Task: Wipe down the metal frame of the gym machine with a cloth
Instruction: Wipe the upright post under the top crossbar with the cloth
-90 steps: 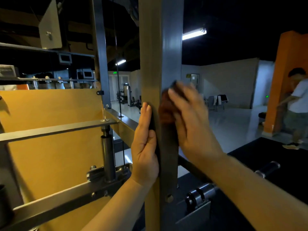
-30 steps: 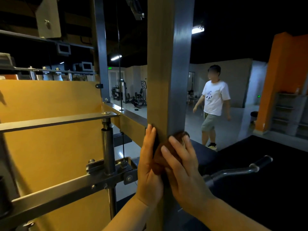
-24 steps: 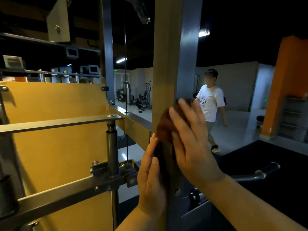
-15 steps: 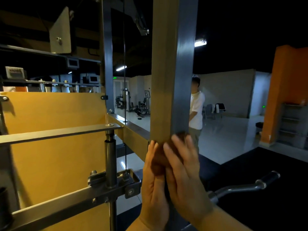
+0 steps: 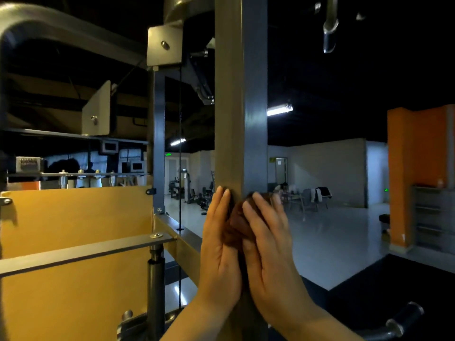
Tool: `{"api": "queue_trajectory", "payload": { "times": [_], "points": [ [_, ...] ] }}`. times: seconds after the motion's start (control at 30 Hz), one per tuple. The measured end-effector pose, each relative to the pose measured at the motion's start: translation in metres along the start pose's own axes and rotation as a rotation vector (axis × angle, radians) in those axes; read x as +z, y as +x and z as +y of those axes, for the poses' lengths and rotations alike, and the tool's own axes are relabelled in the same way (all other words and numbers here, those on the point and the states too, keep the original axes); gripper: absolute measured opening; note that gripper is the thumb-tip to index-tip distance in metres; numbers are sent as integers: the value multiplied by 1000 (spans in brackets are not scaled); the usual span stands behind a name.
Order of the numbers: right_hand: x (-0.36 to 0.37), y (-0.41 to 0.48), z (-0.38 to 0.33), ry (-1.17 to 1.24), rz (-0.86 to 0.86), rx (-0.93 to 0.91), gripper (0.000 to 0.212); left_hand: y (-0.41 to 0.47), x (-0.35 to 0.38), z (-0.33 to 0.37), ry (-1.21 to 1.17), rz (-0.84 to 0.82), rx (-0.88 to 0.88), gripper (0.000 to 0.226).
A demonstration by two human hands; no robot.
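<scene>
Grey square steel upright post, centre frame: brown crumpled cloth pinned to it at lower centre under the right hand, fingers straight and flat (pressing, not clutching). The left hand, fingers likewise extended, lies against the adjacent face, apparently bracing the wipe.

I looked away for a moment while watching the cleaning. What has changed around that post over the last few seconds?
The right hand rubbed the brown cloth up and down the metal post, ending level with the left hand. The passer-by in a white shirt has left view. Unchanged: both hands flat against the post, nothing let go.
</scene>
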State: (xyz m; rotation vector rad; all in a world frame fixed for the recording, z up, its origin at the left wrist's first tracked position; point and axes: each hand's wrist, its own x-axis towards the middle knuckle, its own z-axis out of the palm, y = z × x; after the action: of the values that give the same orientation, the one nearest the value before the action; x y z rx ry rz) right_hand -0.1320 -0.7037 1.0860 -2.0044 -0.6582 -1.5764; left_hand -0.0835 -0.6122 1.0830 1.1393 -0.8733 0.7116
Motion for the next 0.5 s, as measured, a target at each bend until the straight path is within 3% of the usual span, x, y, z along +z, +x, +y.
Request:
{"api": "queue_trajectory", "payload": {
  "times": [0.13,0.37,0.5],
  "points": [
    [-19,47,-3,37,-81,68,50,25,3,7,12,-34,10,55],
    [-35,165,-5,2,3,6,50,113,18,32,175,14,142,51],
    [-46,224,-9,-22,-1,-5,50,161,32,61,105,-24,201,51]
  ]
}}
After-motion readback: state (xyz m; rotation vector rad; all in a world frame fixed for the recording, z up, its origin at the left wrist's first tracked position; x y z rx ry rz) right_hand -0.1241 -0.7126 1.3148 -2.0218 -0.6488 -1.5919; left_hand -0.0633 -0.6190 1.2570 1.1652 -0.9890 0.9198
